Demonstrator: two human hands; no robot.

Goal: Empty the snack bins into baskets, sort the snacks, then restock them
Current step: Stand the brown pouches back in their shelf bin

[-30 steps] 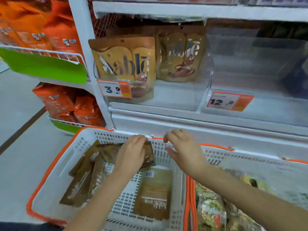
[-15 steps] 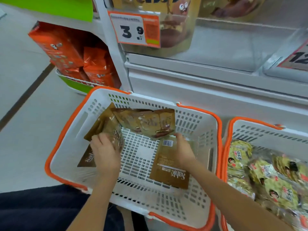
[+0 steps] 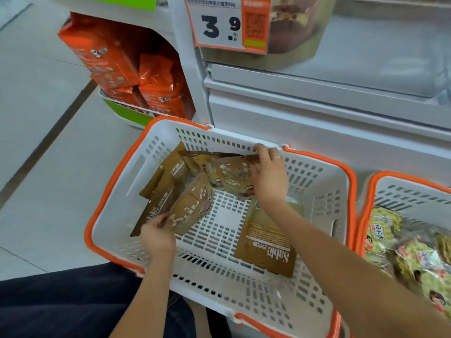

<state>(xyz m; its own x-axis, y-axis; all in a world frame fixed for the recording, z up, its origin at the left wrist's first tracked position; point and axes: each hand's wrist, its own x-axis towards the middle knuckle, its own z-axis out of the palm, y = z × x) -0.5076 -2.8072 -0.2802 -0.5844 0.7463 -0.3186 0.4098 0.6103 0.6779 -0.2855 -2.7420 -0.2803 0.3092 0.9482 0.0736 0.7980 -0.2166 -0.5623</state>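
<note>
Brown pouches (image 3: 188, 191) gripped by both hands: left hand (image 3: 157, 236) near, right hand (image 3: 269, 178) far.

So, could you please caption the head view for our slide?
Both hands gather brown Sable packets in a white basket: left hand, right hand.

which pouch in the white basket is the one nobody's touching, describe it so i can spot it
Look in the white basket with the orange rim below the 3.9 price tag. The loose brown pouch lies flat by the right forearm, alone, back side up, its lettering upside down.
</note>
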